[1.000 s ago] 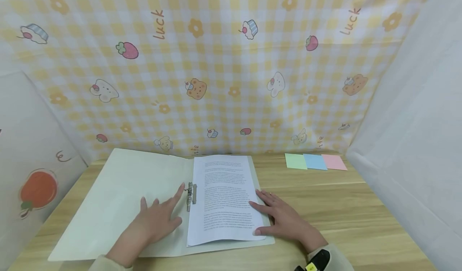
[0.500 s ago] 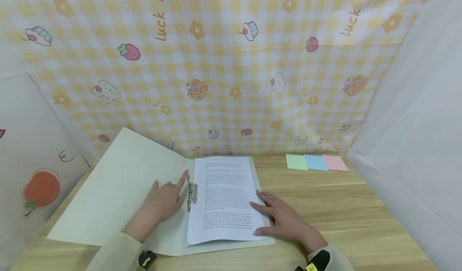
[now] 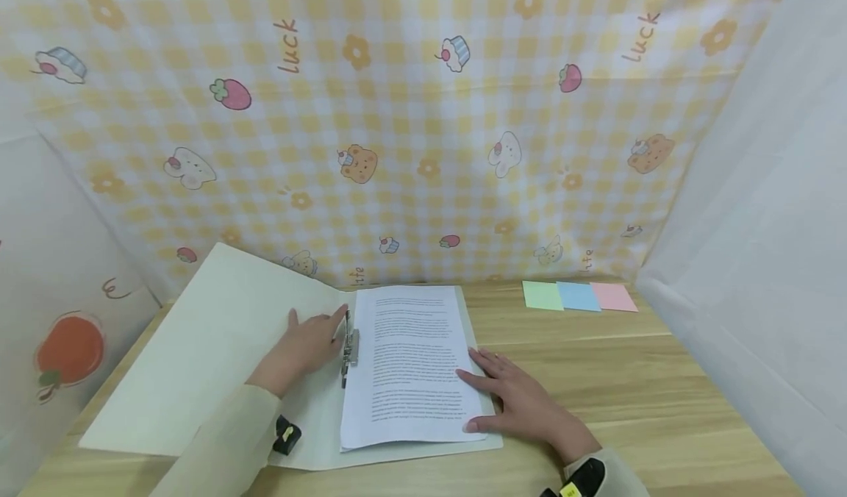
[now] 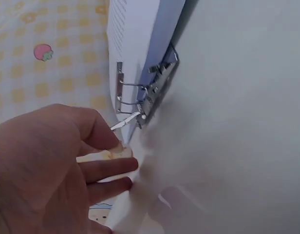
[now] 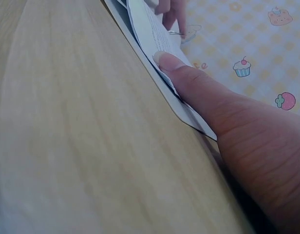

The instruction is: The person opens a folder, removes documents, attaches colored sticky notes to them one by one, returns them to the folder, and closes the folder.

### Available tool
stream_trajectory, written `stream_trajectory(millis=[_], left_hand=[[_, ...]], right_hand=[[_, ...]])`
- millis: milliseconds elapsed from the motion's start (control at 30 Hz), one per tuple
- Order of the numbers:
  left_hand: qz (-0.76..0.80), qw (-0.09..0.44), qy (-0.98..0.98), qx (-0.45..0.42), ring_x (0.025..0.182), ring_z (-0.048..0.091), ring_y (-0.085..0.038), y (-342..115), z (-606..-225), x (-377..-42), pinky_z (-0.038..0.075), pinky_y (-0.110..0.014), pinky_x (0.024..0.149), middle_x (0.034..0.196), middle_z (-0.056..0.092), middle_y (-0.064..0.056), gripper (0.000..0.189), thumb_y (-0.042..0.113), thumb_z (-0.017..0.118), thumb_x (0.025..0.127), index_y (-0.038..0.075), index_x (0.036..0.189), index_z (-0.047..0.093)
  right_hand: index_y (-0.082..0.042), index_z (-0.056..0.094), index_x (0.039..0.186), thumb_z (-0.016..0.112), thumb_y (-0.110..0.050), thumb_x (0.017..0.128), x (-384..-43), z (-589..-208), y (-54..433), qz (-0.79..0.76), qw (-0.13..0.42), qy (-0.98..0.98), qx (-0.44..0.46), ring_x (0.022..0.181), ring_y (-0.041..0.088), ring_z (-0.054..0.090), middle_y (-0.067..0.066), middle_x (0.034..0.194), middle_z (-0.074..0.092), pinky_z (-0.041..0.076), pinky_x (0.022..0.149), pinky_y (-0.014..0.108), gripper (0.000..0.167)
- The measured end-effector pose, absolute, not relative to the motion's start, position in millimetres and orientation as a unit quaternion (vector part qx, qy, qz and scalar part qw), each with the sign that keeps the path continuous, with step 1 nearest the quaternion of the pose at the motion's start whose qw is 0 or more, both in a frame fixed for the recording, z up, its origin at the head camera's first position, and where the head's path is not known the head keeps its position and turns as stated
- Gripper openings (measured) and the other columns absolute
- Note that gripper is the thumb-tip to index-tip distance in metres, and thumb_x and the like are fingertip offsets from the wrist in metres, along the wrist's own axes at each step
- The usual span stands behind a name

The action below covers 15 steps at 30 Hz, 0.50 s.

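An open white folder point(image 3: 198, 357) lies on the table, with a stack of printed paper point(image 3: 417, 409) on its right side. A metal lever clip point(image 3: 347, 354) sits along the fold at the paper's left edge. My left hand point(image 3: 304, 346) is over the folder, its index fingertip at the far end of the clip's lever point(image 4: 126, 121). From the left wrist, the bent thumb shows beside that lever, and the index finger is mostly hidden. My right hand point(image 3: 519, 401) rests on the right edge of the paper and folder, fingers spread; its thumb point(image 5: 172, 64) presses the sheets.
Green point(image 3: 542, 295), blue point(image 3: 579, 297) and pink paper squares point(image 3: 614, 298) lie side by side at the table's back right. A checked cloth point(image 3: 423, 115) stands behind the table. The left cover of the folder tilts up at its far corner.
My left hand has moved away from me along the fold, its index fingertip staying at the clip's lever. The lever's end has swung farther back. The left cover has lifted. My right hand stays put.
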<state>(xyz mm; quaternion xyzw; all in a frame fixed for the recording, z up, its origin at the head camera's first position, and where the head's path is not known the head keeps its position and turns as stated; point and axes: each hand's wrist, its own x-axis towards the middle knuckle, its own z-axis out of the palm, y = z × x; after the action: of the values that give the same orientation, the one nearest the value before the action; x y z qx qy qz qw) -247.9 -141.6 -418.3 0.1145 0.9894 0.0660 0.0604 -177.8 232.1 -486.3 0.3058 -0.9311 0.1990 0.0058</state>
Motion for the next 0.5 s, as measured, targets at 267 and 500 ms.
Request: stream_trajectory(millis=[267,500], left_hand=[[0.069,0.066,0.989,0.115,0.142,0.046,-0.041,-140.3,-431.3,-267.8,0.002,-0.082,0.113,0.148,0.055,-0.020,0.052,0.022,0.059,0.099,0.004,0.148,0.050],[0.033,0.063,0.990,0.126,0.144,0.044,-0.039,-138.0,-436.8,-271.3,0.005,-0.083,0.112,0.151,0.054,-0.017,0.053,0.024,0.060,0.098,0.005,0.146,0.052]], right_hand=[[-0.031,0.048,0.150,0.060,-0.079,0.081,-178.7,-487.5,231.4,0.201,0.005,-0.932,0.302,0.154,0.034,0.030,0.005,0.168,0.028,0.029,0.122,0.059,0.085],[-0.031,0.049,0.150,0.061,-0.079,0.080,-178.7,-486.3,233.3,0.217,-0.006,-0.931,0.295,0.155,0.033,0.029,0.003,0.168,0.028,0.029,0.121,0.060,0.086]])
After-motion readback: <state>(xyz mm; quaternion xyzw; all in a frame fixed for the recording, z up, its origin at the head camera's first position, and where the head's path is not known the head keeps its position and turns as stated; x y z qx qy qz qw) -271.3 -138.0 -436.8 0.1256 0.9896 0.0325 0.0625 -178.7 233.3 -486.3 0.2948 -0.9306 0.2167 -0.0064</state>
